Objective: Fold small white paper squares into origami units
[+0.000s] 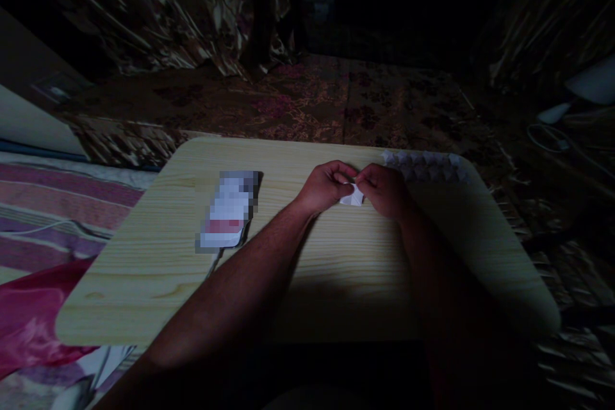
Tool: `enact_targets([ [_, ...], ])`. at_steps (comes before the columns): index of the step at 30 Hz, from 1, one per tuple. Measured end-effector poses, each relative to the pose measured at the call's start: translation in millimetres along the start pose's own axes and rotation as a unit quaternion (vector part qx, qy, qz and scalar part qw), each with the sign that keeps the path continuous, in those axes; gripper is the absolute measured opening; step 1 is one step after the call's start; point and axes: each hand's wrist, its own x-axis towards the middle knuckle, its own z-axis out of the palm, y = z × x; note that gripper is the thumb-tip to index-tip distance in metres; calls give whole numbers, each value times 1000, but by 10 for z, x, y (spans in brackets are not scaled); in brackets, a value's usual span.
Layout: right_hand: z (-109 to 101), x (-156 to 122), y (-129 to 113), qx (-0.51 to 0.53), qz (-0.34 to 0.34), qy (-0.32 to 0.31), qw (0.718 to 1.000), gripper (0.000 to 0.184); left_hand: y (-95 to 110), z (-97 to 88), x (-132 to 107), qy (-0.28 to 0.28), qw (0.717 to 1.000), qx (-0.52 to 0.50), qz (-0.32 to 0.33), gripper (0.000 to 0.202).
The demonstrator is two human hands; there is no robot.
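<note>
A small piece of folded white paper [352, 196] is held between my two hands above the middle of the wooden table [230, 288]. My left hand [327, 187] pinches its left side, with the thumb lying along the paper. My right hand [382, 187] grips the upper right edge, its fingertips meeting those of my left hand. Creases show on the paper's face, and its upper part is hidden behind the fingers. Just beyond my right hand, several small folded paper pieces [435, 160] stand in rows near the table's far right corner.
A phone-like device [228, 208], blurred out, lies on the left of the table with a white cable [213, 262] running from it. A striped bedcover [43, 192] and pink cloth [38, 314] lie at the left. Patterned curtains [202, 6] hang behind. The room is dim.
</note>
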Motion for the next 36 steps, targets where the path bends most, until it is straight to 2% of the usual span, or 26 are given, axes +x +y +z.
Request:
enact_targets([
  [12,-18,4,-20,-15,10,-10,1000,9,-7,6,-12,-11,1000,21,10,32],
  [23,12,8,28,25,20,-31,999,9,-6,4,-11,-10,999,29,9,33],
  [36,7,15,-17,68,27,-22,997,9,9,5,-16,-20,999,28,17,34],
])
